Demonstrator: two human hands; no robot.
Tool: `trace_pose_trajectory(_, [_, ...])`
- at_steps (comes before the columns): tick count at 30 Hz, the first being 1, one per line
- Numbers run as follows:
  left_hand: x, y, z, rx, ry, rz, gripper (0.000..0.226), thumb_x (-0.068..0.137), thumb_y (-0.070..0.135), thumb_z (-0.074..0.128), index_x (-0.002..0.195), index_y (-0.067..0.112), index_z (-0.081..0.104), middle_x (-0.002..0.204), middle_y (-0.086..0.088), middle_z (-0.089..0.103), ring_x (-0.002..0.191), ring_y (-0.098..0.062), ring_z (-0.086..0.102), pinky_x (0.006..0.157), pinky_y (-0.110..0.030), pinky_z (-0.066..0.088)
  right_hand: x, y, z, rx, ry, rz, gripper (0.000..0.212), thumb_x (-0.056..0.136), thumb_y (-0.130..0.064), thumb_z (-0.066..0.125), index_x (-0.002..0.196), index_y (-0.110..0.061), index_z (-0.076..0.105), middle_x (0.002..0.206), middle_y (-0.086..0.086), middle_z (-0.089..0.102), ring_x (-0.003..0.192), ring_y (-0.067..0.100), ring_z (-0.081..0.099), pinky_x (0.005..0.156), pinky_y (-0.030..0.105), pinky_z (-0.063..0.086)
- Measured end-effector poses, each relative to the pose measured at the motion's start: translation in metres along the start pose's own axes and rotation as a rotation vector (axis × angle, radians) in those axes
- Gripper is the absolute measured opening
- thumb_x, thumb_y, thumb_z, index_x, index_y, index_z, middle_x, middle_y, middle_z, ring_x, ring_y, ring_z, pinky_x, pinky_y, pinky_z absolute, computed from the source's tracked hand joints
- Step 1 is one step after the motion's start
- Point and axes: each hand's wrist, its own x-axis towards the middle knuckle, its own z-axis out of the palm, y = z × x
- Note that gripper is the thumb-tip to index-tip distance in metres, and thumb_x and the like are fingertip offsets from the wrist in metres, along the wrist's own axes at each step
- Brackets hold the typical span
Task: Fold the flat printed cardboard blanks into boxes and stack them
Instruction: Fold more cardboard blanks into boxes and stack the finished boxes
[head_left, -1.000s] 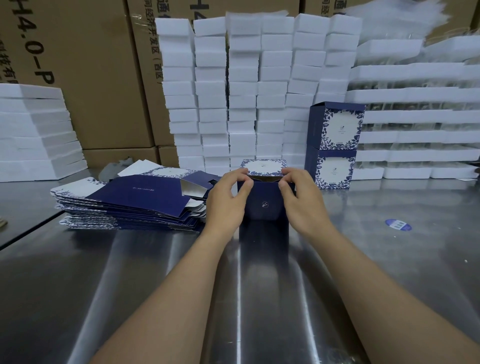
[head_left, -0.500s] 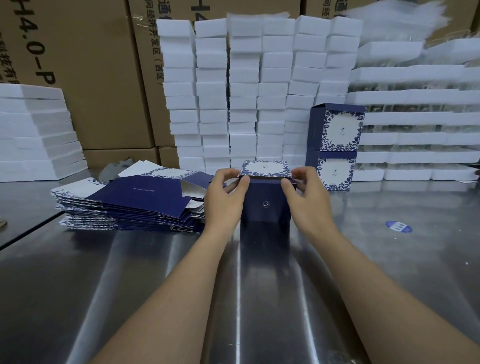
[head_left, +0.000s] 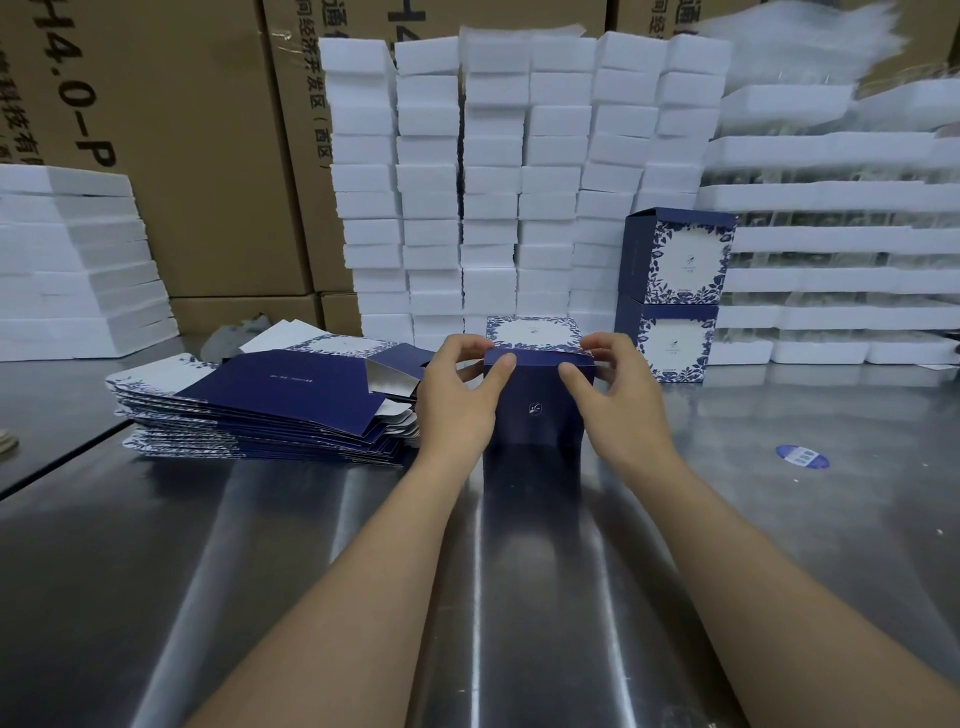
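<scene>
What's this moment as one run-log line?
navy box: upright on steel table, lid down | left grip: pinches its top-left corner | right grip: pinches top-right corner | finished boxes: two stacked | flat blanks: piled left

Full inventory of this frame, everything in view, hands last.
half-folded box: 1, navy with white floral top, table centre
finished boxes: 2, navy and white, stacked, right rear
flat blanks: one pile, navy and white, table left
foam blocks: many, white, columns behind
slabs: many, white, stacked far left and far right
cartons: several, brown, back wall
sticker: 1, blue, table right
table: 1, steel, under everything
left hand: 1, pinches box's top left corner
right hand: 1, pinches box's top right corner
</scene>
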Motion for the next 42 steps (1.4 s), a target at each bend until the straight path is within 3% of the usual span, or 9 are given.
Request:
trace_pose_trajectory(9, [-0.002,0.002,0.000,0.062,0.030,0.000,0.022,0.095,0.039,0.078,0.115,0.032,0.075,0.121,0.008,0.068,0.107,-0.011,0.069,0.099,-0.046,0.057,0.000,-0.007,0.000,-0.016,-0.019,0.036,0.019,0.097,-0.022,0.072,0.115,-0.028,0.066,0.125,-0.003,0.061,0.112,0.007,0.062,0.103,0.038,0.053])
trace_pose_trajectory(13, [-0.002,0.009,0.001,0.025,-0.046,-0.029,0.009,0.094,0.031,0.078,0.100,0.036,0.076,0.123,0.010,0.061,0.112,-0.014,0.069,0.104,-0.047,0.054,0.000,-0.008,-0.001,-0.059,-0.067,0.036,0.025,0.094,-0.027,0.074,0.117,-0.035,0.067,0.124,-0.005,0.054,0.102,-0.017,0.052,0.087,0.002,0.038])
trace_pose_trajectory(14, [-0.001,0.010,0.001,0.018,-0.059,-0.035,0.010,0.095,0.028,0.077,0.098,0.037,0.075,0.123,0.009,0.059,0.112,-0.016,0.069,0.106,-0.047,0.053,0.000,-0.008,-0.001,-0.066,-0.076,0.031,0.025,0.094,-0.028,0.074,0.116,-0.036,0.067,0.122,-0.005,0.054,0.100,-0.020,0.050,0.084,0.000,0.037])
trace_pose_trajectory(19, [-0.003,0.009,0.000,0.035,-0.021,-0.018,0.015,0.098,0.029,0.073,0.113,0.033,0.072,0.124,0.003,0.059,0.110,-0.023,0.068,0.101,-0.051,0.055,-0.003,-0.009,0.001,-0.080,-0.069,0.000,0.020,0.094,-0.028,0.073,0.108,-0.039,0.064,0.114,-0.012,0.054,0.101,-0.013,0.053,0.098,0.029,0.048])
trace_pose_trajectory(24, [-0.002,0.011,-0.001,0.045,0.102,-0.041,0.028,0.098,0.034,0.074,0.125,0.036,0.065,0.122,0.004,0.060,0.109,-0.016,0.066,0.095,-0.047,0.059,-0.005,-0.013,0.005,-0.092,-0.056,-0.024,0.033,0.100,-0.012,0.063,0.122,-0.037,0.061,0.118,-0.006,0.054,0.105,0.010,0.061,0.098,0.043,0.055])
trace_pose_trajectory(30, [0.005,0.025,-0.005,0.074,0.266,0.004,0.019,0.102,0.029,0.070,0.116,0.040,0.064,0.123,0.010,0.065,0.108,-0.009,0.063,0.091,-0.040,0.058,-0.006,-0.016,0.009,-0.024,-0.061,-0.092,0.058,0.097,0.015,0.041,0.128,-0.026,0.067,0.110,-0.001,0.066,0.087,-0.002,0.067,0.089,0.036,0.060])
trace_pose_trajectory(33, [0.007,0.034,-0.008,0.094,0.318,0.060,0.018,0.104,0.028,0.064,0.119,0.037,0.067,0.122,0.014,0.064,0.106,-0.001,0.059,0.088,-0.028,0.045,-0.006,-0.021,0.012,-0.002,-0.048,-0.202,0.051,0.096,0.014,0.053,0.116,-0.029,0.072,0.111,-0.005,0.065,0.093,0.007,0.068,0.083,0.034,0.063])
trace_pose_trajectory(38, [0.009,0.041,-0.015,0.201,0.366,0.110,0.017,0.105,0.028,0.061,0.118,0.038,0.066,0.122,0.019,0.066,0.107,0.002,0.057,0.105,-0.033,0.022,-0.010,-0.025,0.015,-0.097,-0.100,-0.386,0.050,0.090,0.012,0.068,0.119,-0.028,0.072,0.114,-0.008,0.060,0.096,0.005,0.066,0.076,0.016,0.057])
trace_pose_trajectory(42, [0.007,0.045,-0.017,0.177,0.337,0.154,0.024,0.104,0.020,0.058,0.119,0.036,0.067,0.121,0.020,0.069,0.112,0.001,0.060,0.111,-0.030,0.025,-0.015,-0.028,0.013,-0.253,-0.183,-0.463,0.061,0.085,-0.012,0.083,0.136,-0.038,0.061,0.127,-0.016,0.055,0.115,0.004,0.058,0.091,0.029,0.055])
